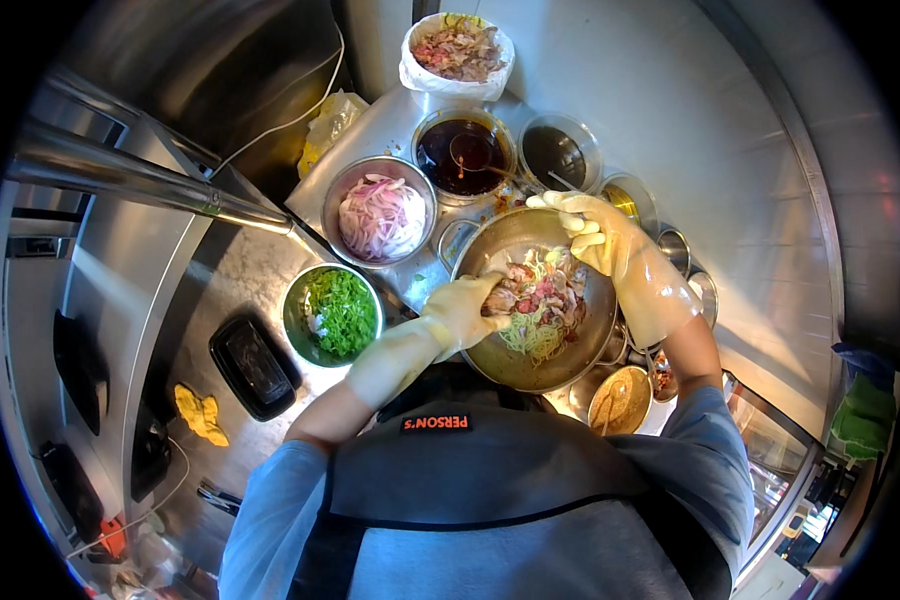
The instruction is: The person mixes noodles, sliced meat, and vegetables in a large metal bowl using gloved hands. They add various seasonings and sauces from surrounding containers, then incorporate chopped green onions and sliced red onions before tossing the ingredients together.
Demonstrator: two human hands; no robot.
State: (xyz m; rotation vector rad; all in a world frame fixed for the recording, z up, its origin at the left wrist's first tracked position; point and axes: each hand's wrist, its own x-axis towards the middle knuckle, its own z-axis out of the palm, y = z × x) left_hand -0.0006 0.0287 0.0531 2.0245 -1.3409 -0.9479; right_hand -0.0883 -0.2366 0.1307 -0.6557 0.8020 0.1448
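Observation:
A wide metal pan (487, 367) with loop handles stands before me. Pale noodles (532, 337) lie in it, with sliced cooked meat (544, 292) heaped on top. My left hand (461, 311), in a long translucent rubber glove, reaches in from the left with its fingers around a clump of meat at the heap's edge. My right hand (581, 225), gloved the same way, is over the pan's far right rim. Its fingers are partly curled, and their grip is unclear. The fingertips are close to a ladle (471, 152) lying in a pot of dark sauce (435, 161).
Sliced red onion (382, 214) fills a metal bowl left of the pan; chopped greens (343, 311) fill another. A lined container of meat (457, 52) stands at the back. Clear tubs (559, 154) and a spooned yellowish paste (622, 397) crowd the right. A black tray (253, 367) lies left.

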